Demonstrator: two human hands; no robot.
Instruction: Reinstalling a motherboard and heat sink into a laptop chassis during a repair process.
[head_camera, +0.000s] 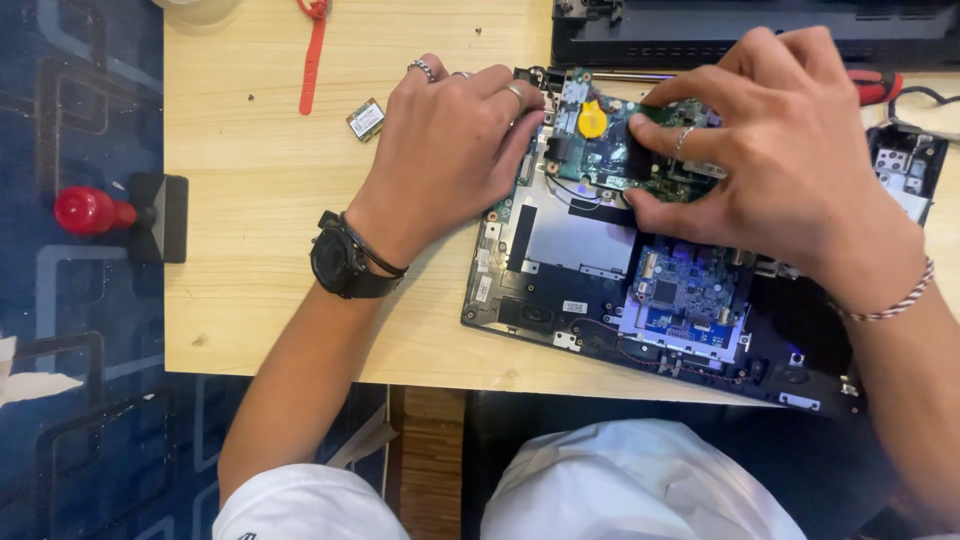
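Note:
An opened black laptop base (530, 310) lies on a light wooden table (260, 200), its insides exposed. My right hand (780, 150) pinches the green circuit board (600, 150) with the yellow coin cell (592, 120) at the base's far end, thumb under its near edge, fingers on top. My left hand (450, 150), with rings and a black wristwatch, rests fingers-down on the base's far left corner beside that board. A blue circuit board (685, 295) sits in the base nearer to me.
A small green card (365, 119) and a red strap (313, 50) lie on the table to the left. Another dark device (750, 35) sits at the far edge. A red-knobbed tool (110, 212) lies on the blue patterned floor at left. A loose part (905, 170) lies at right.

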